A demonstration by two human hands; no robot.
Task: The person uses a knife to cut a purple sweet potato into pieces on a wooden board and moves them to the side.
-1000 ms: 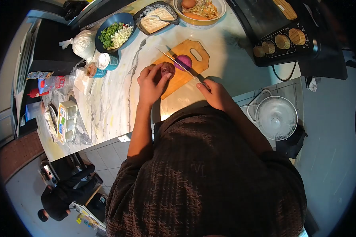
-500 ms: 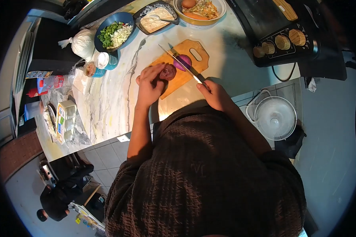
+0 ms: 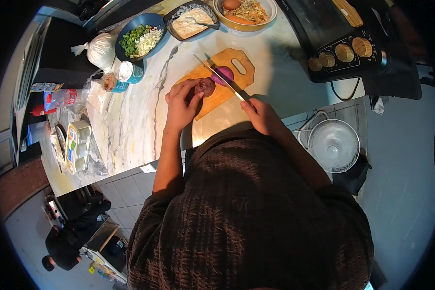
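My left hand (image 3: pixel 181 103) has its fingers and thumb closed around a dull reddish-purple onion piece (image 3: pixel 206 87) at the left part of the wooden cutting board (image 3: pixel 222 99). A kitchen knife (image 3: pixel 229 83) is in my right hand (image 3: pixel 262 116), gripped by the handle at the board's near right edge. Its blade points up and left across the board. Beside the blade lies a brighter purple onion piece (image 3: pixel 224 75), partly covered by the knife.
Behind the board stand a blue plate of chopped greens (image 3: pixel 129 44), a dark dish of creamy mix (image 3: pixel 179 30) and a bowl with eggs (image 3: pixel 268 21). Jars (image 3: pixel 129 72) and an egg carton (image 3: pixel 79 145) sit left. A black appliance (image 3: pixel 348 60) is right; another person (image 3: pixel 63 246) sits lower left.
My left thumb has shifted up against the dull onion piece, which has turned slightly. The knife and my right hand stay nearly in place.
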